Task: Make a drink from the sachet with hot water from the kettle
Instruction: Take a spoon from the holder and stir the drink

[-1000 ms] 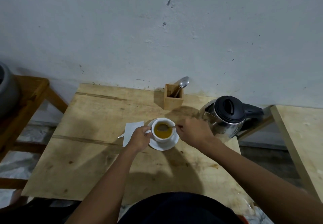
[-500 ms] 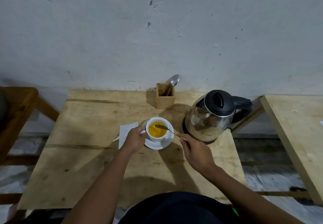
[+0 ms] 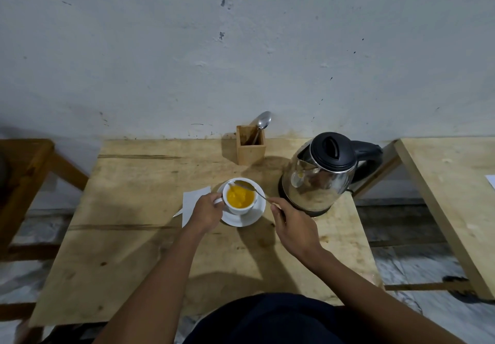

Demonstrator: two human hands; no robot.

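Left hand [image 3: 205, 211] is closing around the handle of the cup [image 3: 240, 196], steadying it on the saucer [image 3: 242, 217]. Right hand [image 3: 290, 225] is pinching the end of the spoon [image 3: 250, 187] between fingertips; the spoon bowl is lying across the far rim of the cup, above the liquid rather than in it, as far as the view shows. The two hands are working apart, one on each side of the cup.

Cup is holding an opaque orange-yellow drink, filled well up; surface is looking uneven, so the mix may not be fully dissolved. Cup and saucer are sitting near the middle of the table [image 3: 128, 249].

A white paper piece [image 3: 194, 201], possibly the emptied sachet, is lying just left of the saucer, partly under the left hand. Cannot tell for certain what it is.

Kettle [image 3: 320, 177] is standing upright on its base to the right of the cup, lid shut, untouched. A wooden holder [image 3: 250, 146] with a second spoon [image 3: 263, 122] is sitting at the back by the wall.

Judgement: powder and hot water are already in; stirring is at or near its end. Remaining: finishing the stir if needed and putting the spoon down.
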